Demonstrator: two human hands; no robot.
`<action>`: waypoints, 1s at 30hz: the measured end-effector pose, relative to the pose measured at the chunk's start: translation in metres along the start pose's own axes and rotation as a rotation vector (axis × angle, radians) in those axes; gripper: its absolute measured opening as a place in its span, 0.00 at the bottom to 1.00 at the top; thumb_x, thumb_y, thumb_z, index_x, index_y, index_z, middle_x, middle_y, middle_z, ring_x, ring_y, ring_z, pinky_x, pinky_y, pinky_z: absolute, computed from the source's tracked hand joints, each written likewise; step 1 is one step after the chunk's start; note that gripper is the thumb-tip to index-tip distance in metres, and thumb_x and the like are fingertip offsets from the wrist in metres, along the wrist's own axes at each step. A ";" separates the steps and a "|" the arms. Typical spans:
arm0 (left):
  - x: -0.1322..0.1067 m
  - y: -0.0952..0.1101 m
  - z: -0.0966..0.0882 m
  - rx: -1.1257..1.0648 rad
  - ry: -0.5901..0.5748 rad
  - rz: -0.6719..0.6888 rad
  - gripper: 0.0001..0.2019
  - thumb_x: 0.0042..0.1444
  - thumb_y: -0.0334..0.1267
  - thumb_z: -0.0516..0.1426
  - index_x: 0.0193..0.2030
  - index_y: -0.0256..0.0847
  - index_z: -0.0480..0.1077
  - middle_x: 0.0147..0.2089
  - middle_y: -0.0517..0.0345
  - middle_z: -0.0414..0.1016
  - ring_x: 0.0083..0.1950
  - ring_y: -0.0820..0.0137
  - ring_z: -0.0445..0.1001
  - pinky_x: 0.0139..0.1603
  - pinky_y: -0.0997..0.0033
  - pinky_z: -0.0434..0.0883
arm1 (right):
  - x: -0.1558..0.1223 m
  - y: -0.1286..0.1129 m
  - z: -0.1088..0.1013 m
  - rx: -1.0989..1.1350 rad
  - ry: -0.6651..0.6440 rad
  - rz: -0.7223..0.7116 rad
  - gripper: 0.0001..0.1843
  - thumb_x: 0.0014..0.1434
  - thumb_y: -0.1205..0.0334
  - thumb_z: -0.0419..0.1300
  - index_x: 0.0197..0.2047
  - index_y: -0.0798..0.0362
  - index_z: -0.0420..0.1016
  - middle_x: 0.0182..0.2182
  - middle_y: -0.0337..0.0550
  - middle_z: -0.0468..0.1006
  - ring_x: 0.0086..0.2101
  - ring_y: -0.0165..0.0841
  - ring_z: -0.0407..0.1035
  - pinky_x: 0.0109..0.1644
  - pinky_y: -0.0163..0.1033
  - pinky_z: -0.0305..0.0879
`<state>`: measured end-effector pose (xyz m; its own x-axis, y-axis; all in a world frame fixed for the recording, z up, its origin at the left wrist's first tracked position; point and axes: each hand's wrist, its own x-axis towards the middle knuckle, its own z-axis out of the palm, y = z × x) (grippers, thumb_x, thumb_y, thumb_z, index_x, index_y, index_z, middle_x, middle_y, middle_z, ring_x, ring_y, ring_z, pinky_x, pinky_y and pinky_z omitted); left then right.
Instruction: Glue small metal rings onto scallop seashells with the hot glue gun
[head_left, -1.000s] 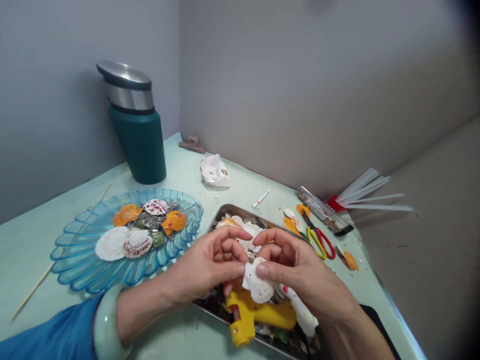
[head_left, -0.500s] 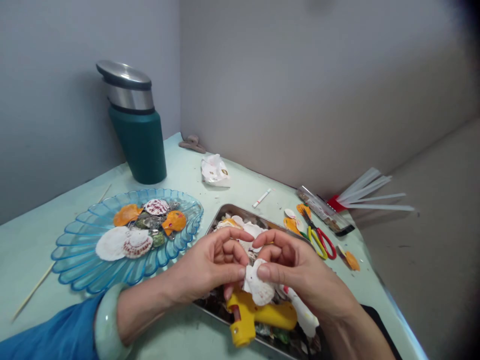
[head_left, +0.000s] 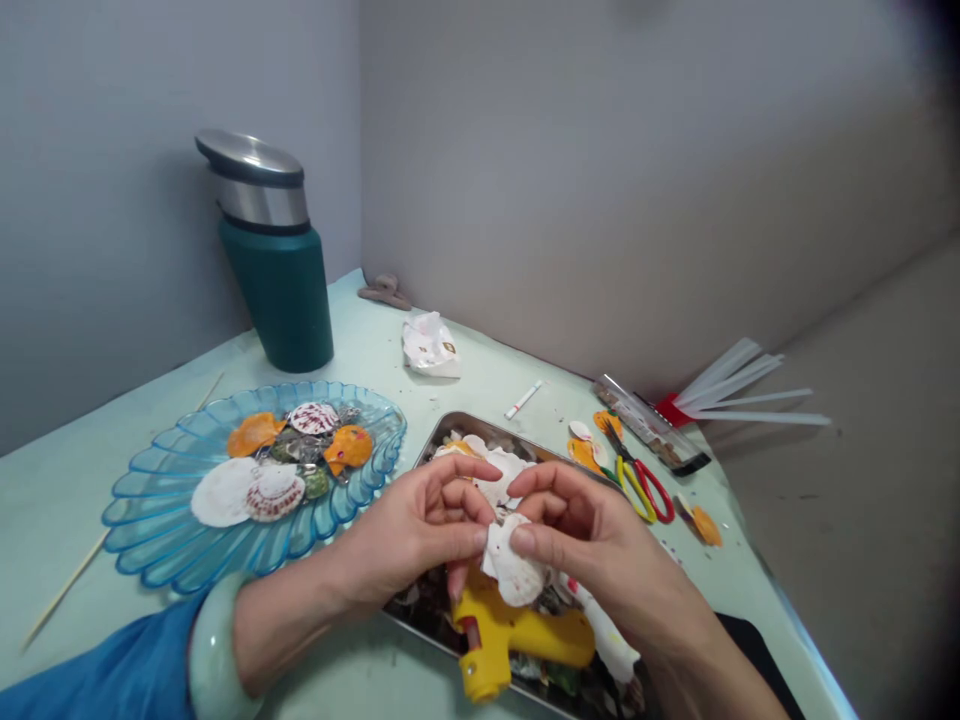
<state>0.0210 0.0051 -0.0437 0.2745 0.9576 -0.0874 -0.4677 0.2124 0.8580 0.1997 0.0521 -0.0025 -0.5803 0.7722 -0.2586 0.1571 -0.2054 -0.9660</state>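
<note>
Between my two hands is a white scallop shell [head_left: 516, 572], its broad face turned toward me. My left hand [head_left: 442, 520] pinches the shell's left edge between thumb and fingers. On the other side, my right hand [head_left: 574, 525] grips it with the thumb laid across its upper face. Both hands hover over a metal tray [head_left: 450, 420] full of shells. Just below the held shell, a yellow hot glue gun [head_left: 525, 635] lies across the tray. Part of the tray's contents is hidden by my hands.
To the left, a blue scalloped glass dish [head_left: 157, 500] holds several shells. Behind it stands a green bottle [head_left: 281, 290]. Red-and-yellow-handled pliers [head_left: 641, 485], orange shell pieces [head_left: 705, 525] and translucent glue sticks [head_left: 742, 385] lie at the right. A crumpled white wrapper [head_left: 430, 347] sits near the wall.
The held shell has shifted very slightly left and up, tilting a little between my fingers. Both hands keep their hold, and the rest looks the same.
</note>
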 end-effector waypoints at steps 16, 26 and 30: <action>0.001 0.001 -0.001 -0.142 0.126 0.068 0.21 0.51 0.33 0.63 0.51 0.39 0.64 0.34 0.60 0.71 0.28 0.76 0.71 0.30 0.76 0.68 | -0.008 0.001 0.007 -0.585 0.084 -0.288 0.16 0.56 0.62 0.63 0.48 0.44 0.67 0.38 0.38 0.74 0.36 0.34 0.68 0.42 0.42 0.65; 0.000 0.004 0.005 -0.045 0.290 0.167 0.22 0.48 0.31 0.65 0.50 0.42 0.67 0.43 0.58 0.73 0.45 0.70 0.72 0.47 0.72 0.68 | -0.003 0.004 0.004 0.075 -0.082 -0.046 0.17 0.64 0.55 0.54 0.54 0.49 0.64 0.36 0.43 0.78 0.33 0.32 0.71 0.39 0.39 0.65; 0.001 0.002 0.003 -0.050 0.250 0.163 0.22 0.49 0.31 0.64 0.51 0.43 0.65 0.43 0.59 0.73 0.45 0.70 0.72 0.47 0.71 0.68 | -0.006 0.006 0.006 0.034 -0.112 -0.012 0.19 0.65 0.52 0.53 0.56 0.48 0.62 0.36 0.43 0.79 0.33 0.32 0.71 0.35 0.36 0.64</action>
<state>0.0231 0.0056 -0.0409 -0.0207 0.9968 -0.0777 -0.5308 0.0549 0.8457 0.1994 0.0432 -0.0071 -0.6680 0.7030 -0.2440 0.1237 -0.2185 -0.9680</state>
